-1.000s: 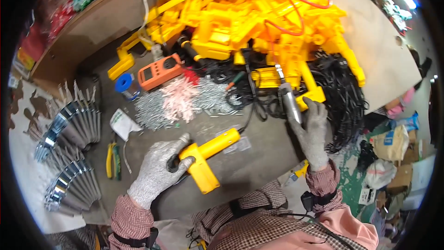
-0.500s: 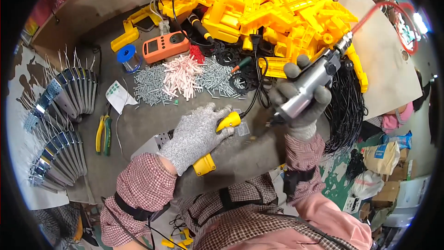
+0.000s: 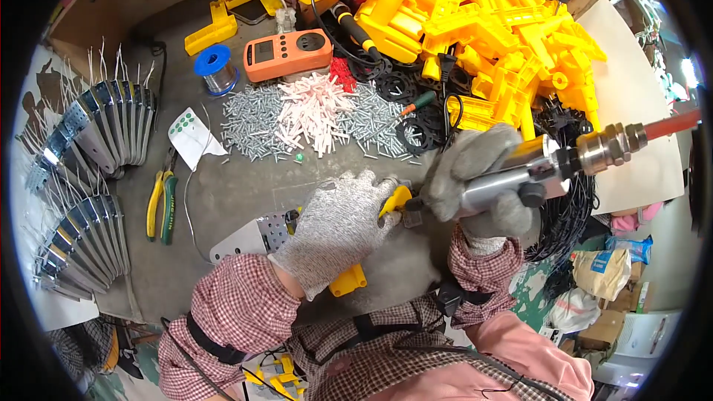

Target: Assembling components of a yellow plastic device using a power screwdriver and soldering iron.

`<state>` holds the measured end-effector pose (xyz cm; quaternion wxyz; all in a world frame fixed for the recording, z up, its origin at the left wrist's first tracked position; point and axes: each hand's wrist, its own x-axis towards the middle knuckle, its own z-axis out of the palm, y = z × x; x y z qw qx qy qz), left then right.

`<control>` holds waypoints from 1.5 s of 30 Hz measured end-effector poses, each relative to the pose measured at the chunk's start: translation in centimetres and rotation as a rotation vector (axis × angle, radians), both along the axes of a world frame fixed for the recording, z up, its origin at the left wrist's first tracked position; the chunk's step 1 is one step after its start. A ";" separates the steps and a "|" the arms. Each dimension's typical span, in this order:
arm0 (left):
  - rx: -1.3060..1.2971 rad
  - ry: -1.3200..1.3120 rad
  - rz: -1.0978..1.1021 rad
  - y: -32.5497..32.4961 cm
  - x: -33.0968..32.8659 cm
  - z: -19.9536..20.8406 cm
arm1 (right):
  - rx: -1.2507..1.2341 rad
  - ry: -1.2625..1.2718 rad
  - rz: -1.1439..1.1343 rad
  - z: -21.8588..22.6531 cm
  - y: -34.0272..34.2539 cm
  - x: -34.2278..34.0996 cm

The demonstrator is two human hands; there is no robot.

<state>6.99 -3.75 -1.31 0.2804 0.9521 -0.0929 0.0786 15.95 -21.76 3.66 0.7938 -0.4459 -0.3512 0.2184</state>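
Note:
My left hand [image 3: 343, 229], in a speckled grey glove, is closed over a yellow plastic housing [image 3: 347, 280] and presses it down on the bench. A perforated metal plate [image 3: 276, 229] juts out of the housing on the left, most of it hidden under that hand. In my gloved right hand [image 3: 475, 178] is a silver air screwdriver [image 3: 501, 191], held nearly level with its red hose running off to the right. The dark tip of the screwdriver is at the housing's right end; whether it touches is hard to tell.
Behind my hands lie screws [image 3: 256, 122], pale pink sleeves [image 3: 316, 108], an orange meter [image 3: 287, 56] and a solder spool [image 3: 216, 70]. Yellow housings [image 3: 460, 22] are heaped at the back. Pliers [image 3: 162, 206] and wired metal plates [image 3: 89, 238] lie left; black cables [image 3: 557, 200] hang right.
My right hand has lowered the air screwdriver and tipped it nearly level, bringing its tip to the housing. The view has shifted a little; my left hand keeps its hold.

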 end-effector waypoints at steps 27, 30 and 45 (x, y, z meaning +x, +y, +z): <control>-0.024 0.130 -0.028 1.3 0.3 -0.5 | -0.036 -0.027 0.015 -1.4 7.6 -11.7; 0.013 0.162 -0.051 1.2 1.3 -0.8 | -0.071 -0.027 0.043 0.3 6.5 -10.8; -0.042 0.158 -0.008 1.0 -0.1 -0.3 | -0.135 0.194 0.089 1.7 4.5 -10.0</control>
